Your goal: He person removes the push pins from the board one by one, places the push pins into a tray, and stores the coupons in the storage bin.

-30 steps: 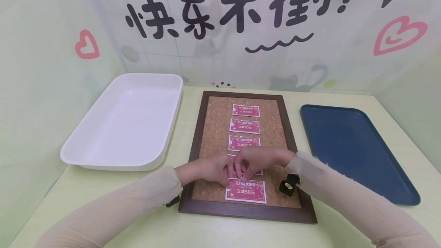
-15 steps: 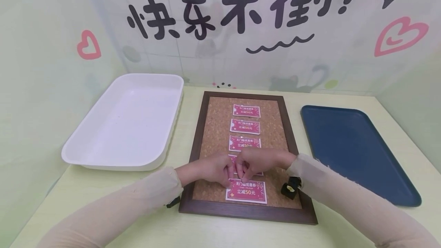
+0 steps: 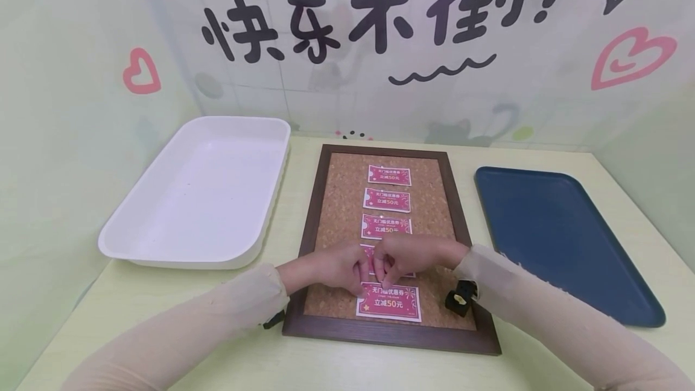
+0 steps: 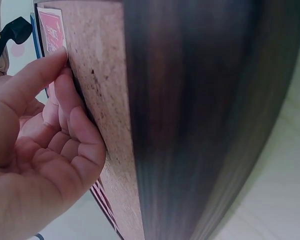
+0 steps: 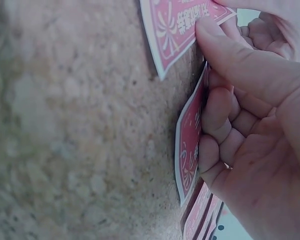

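Observation:
A corkboard [image 3: 339, 198] in a dark brown frame lies flat, bearing a column of pink coupons. My left hand [image 3: 336, 267] pinches the upper left corner of the nearest coupon [image 3: 388, 308], thumb and forefinger together there in the left wrist view. At the top edge of that coupon, my right hand [image 3: 409, 253] pinches with its thumb [image 5: 215, 40] over the print and its other fingers curled. I cannot tell whether a small pin sits between those fingertips. Both hands partly cover the coupon above [image 5: 190, 145], whose edge lifts off the cork in the right wrist view.
A deep white tray [image 3: 271, 198] stands on the table left of the board. On the right lies a shallow dark blue tray [image 3: 564, 246]. Farther up the cork are more coupons [image 3: 387, 200] in line. A printed wall [image 3: 347, 101] closes off the back.
The head view has shifted very slightly. Both hands keep the same place and hold at the nearest coupon's top edge.

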A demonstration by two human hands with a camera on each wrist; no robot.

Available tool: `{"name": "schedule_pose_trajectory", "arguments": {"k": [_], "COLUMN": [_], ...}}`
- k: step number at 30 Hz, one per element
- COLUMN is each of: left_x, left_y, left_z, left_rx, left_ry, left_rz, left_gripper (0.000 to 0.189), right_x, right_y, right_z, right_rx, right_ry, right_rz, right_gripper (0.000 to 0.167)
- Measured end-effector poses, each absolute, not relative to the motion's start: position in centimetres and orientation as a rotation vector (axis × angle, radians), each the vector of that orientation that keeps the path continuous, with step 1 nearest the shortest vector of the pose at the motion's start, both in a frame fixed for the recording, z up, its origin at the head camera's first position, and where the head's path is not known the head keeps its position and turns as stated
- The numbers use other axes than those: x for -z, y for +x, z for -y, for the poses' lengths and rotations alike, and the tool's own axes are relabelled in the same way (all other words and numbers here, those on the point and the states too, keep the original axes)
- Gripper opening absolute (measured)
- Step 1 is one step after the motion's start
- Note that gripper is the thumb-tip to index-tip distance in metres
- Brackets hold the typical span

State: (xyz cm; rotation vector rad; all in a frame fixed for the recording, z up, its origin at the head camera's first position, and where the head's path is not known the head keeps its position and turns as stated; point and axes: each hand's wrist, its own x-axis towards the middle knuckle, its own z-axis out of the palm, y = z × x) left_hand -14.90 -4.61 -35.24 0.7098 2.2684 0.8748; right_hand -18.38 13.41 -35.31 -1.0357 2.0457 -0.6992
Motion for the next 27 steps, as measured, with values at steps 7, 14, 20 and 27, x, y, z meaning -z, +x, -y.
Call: {"name": "schedule_pose_trajectory", "arguments": {"k": [7, 14, 20, 27], "left_x": [35.22, 35.27, 35.27, 35.27], "left_y": [-14.78, -14.75, -14.81, -14.84], "left_z": [4.68, 4.71, 4.72, 4.77], "left_rx": [-0.894, -0.914, -0.922, -0.933], "left_ry": [0.746, 0.758, 0.756, 0.753], "left_rz": [-2.262, -2.253, -2.246, -2.236], "left_gripper": [0.014, 0.014, 0.013, 0.013], "right_x": [35.29, 35.25, 35.10, 35.25], "right_y": [-18.29, -18.26, -18.33, -18.54], "right_z": [-13.42, -13.36, -13.35, -13.36], "right_rx": [0.698, 0.697, 0.699, 0.694], "right_ry": [-1.042, -1.060, -1.077, -1.074], "right_rz": [-2.049, -2.040, -2.021, -2.008], "right_gripper": [0.005, 0.005, 0.005, 0.004]}}
